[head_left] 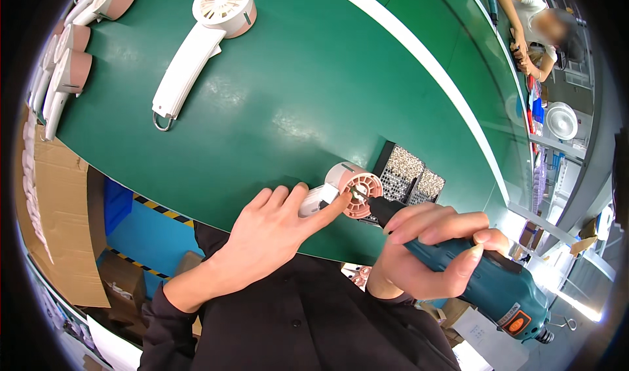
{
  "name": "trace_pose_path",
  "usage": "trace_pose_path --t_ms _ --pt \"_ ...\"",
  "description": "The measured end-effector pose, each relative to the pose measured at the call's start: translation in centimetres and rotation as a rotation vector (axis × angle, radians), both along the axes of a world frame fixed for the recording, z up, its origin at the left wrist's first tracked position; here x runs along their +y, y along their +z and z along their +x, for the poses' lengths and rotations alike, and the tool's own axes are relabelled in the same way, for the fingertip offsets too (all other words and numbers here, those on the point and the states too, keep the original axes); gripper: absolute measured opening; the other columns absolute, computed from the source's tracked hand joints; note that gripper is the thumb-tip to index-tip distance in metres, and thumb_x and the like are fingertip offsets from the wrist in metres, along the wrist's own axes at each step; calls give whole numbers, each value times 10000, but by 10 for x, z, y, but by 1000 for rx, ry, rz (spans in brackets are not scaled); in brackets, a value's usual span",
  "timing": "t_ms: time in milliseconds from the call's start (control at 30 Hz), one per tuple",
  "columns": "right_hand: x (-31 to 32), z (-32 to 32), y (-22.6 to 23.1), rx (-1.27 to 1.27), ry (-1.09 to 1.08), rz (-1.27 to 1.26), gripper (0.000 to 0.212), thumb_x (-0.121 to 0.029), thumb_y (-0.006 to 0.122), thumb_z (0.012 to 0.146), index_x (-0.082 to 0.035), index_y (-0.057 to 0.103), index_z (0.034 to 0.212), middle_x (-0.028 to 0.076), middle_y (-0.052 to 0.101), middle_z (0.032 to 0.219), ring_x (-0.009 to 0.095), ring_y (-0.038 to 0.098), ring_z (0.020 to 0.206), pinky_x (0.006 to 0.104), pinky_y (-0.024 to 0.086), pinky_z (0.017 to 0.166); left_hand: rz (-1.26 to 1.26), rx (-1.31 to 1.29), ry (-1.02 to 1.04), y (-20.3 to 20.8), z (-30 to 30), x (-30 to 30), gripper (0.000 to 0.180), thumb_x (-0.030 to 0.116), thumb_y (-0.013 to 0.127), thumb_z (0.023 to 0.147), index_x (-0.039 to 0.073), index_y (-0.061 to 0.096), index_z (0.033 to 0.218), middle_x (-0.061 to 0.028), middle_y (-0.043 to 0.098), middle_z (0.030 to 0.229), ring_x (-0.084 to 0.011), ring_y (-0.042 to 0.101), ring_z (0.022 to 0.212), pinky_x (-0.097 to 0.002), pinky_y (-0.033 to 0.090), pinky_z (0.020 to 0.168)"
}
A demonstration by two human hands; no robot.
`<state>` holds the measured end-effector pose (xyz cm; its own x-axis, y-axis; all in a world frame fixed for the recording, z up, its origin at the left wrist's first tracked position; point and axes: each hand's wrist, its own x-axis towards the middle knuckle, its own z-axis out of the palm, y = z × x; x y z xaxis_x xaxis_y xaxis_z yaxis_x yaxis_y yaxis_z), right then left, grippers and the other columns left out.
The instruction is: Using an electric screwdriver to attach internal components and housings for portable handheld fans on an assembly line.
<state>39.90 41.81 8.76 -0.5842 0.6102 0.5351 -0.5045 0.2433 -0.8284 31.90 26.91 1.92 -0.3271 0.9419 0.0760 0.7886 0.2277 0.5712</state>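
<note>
A handheld fan (339, 174) with a pink and white round head and a white handle lies at the table's near edge, its slotted pink face toward me. My left hand (265, 240) lies over the handle and holds it down, the index finger stretched to the head's rim. My right hand (429, 253) is wrapped round a teal electric screwdriver (508, 292), tilted, its black nose pointing into the slotted face. Whether the bit touches a screw is too small to tell. Right behind the head stands a black screw tray (401, 168) with many small screws.
Another white fan (190, 63) with a metal loop lies farther left on the green table (295, 82). Several pink and white fans (72, 69) line the left edge. Below them is a cardboard box (65, 207). A co-worker (534, 33) is at the far right, beyond a white strip (432, 76).
</note>
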Motion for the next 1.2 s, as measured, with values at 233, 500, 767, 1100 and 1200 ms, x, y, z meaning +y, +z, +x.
trace_pose_path --t_ms 233,500,767,1100,1200 --pt "1 3 8 -6 -63 -62 211 -230 415 997 -58 352 1100 148 500 736 285 547 449 428 520 407 81 -38 47 1 -5 1 537 88 689 748 212 588 1261 -93 515 1060 -255 521 919 -341 476 737" --pt "-10 1 17 106 -26 -85 232 -217 432 949 -30 360 1065 134 483 696 233 468 377 346 452 325 381 60 79 5 -5 14 354 123 744 727 125 663 1072 -54 542 1050 -245 544 888 -346 469 718" --pt "-13 12 10 163 -25 -42 261 -146 494 901 -33 299 1034 163 529 692 275 553 434 369 533 367 394 42 36 6 3 20 322 89 785 653 50 671 952 -32 586 923 -219 556 846 -339 458 696" --pt "1 23 18 58 -75 20 250 -145 481 938 -30 313 1083 173 530 740 293 587 508 409 552 436 180 -65 135 11 5 11 634 179 809 673 144 556 1254 -137 518 1127 -295 541 954 -377 461 758" --pt "7 24 14 17 -33 41 258 -160 475 953 -28 320 1111 177 532 767 296 597 532 428 558 478 10 123 21 -1 10 7 606 141 727 735 193 533 1307 -145 512 1146 -285 535 992 -355 451 776"
